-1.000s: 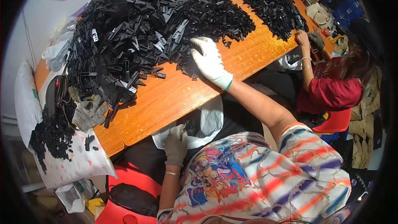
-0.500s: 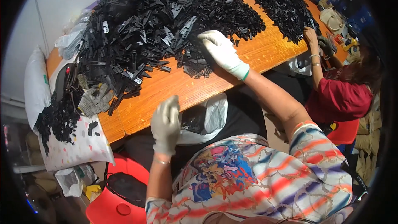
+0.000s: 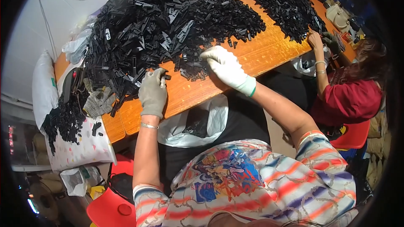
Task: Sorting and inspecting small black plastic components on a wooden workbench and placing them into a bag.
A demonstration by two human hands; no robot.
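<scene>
A large heap of long and small black plastic parts (image 3: 139, 29) covers the wooden table (image 3: 189, 96) in front of me. At its near edge, my left hand (image 3: 152, 94), in a greyish glove, has its fingers bent over the parts beside a small black piece (image 3: 167, 77). My right hand (image 3: 226, 68), in a white glove with a green cuff, rests at a patch of small black parts (image 3: 194, 70), fingers curled together. What either hand's fingertips hold is hidden. Below the table edge, a white plastic bag (image 3: 216, 128) lies open on my lap with black bits inside.
Another heap of black parts (image 3: 273, 4) lies at the far right, where a co-worker's hand (image 3: 314, 40) reaches in. At left are a grey knitted glove (image 3: 99, 102), a white sack (image 3: 43, 86) and more black pieces (image 3: 69, 120). A red chair (image 3: 111, 208) stands lower left.
My left hand has moved from above the bag, up and left to the near edge of the heap. My right hand has shifted slightly down and stays at the small parts.
</scene>
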